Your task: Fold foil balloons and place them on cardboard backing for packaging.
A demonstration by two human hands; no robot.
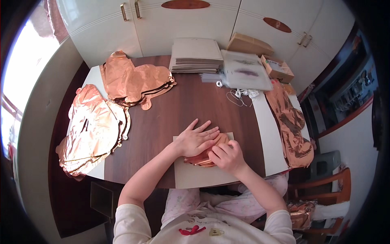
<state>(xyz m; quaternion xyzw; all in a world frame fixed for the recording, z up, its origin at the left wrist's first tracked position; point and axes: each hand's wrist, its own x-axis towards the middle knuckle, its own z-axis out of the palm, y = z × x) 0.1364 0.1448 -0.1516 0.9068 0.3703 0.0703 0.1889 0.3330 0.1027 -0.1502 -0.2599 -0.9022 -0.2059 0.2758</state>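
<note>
A folded rose-gold foil balloon [200,160] lies flat on a pale cardboard sheet [195,177] at the table's near edge. My left hand [195,141] rests flat across its upper left part, fingers spread and palm down. At its right side my right hand [229,156] is closed, its curled fingers pinching the foil. Both hands cover much of the balloon, so its full outline is hidden.
Flat rose-gold foil balloons are piled at far left [136,79], near left [95,126] and right [286,122]. At the back stand stacked cardboard sheets [196,55], clear plastic bags [247,71], white ribbon [243,94] and an open box [278,70]. A wooden chair [345,189] stands right.
</note>
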